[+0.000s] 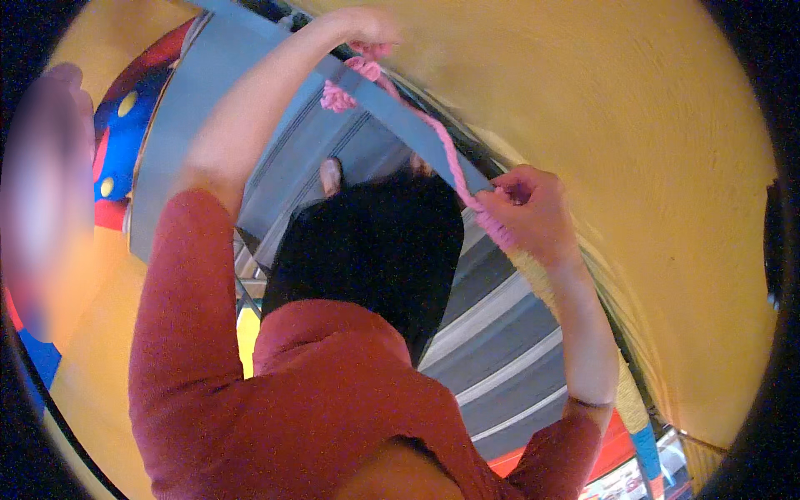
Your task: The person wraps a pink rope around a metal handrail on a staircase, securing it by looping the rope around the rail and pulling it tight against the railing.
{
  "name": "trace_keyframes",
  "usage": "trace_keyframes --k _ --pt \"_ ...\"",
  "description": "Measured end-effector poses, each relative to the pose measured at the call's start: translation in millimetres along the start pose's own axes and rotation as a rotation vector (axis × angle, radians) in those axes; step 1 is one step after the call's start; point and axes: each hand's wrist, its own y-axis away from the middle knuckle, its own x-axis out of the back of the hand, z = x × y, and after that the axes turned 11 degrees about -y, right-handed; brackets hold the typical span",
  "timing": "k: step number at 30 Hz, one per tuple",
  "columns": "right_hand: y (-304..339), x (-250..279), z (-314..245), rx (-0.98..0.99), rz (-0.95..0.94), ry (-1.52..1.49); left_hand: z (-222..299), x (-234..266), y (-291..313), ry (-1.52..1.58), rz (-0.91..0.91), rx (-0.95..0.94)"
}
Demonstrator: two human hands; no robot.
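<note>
A thick pink yarn [450,154] runs along a blue-grey bar [408,133] between my two hands. At the far end my left hand [372,32] is curled over the bar, closed on the yarn; motion blurs its fingers. Just below it, a bunched clump of the same yarn [337,97] hangs beside the bar. To the right and nearer, my right hand [537,212] pinches the strand against the bar. Beside those fingers the yarn lies in close turns round the bar. Part of the right fingertips is hidden behind the hand.
Yellow yarn wrapping [627,404] covers the bar beyond my right hand, then a blue section [644,454]. A yellow wall [667,167] rises close on the right. Ridged grey steps [500,325] lie below. A red and blue panel with yellow dots [133,133] stands left.
</note>
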Motion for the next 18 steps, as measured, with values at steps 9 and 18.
trace_keyframes --k 9,18 --pt "-5 6 -7 0.188 0.076 0.197 -112 -52 -106 -0.481 -0.254 0.041" --pt "-7 13 -17 0.197 0.097 0.295 -74 -38 -123 -0.544 -0.333 -0.078"
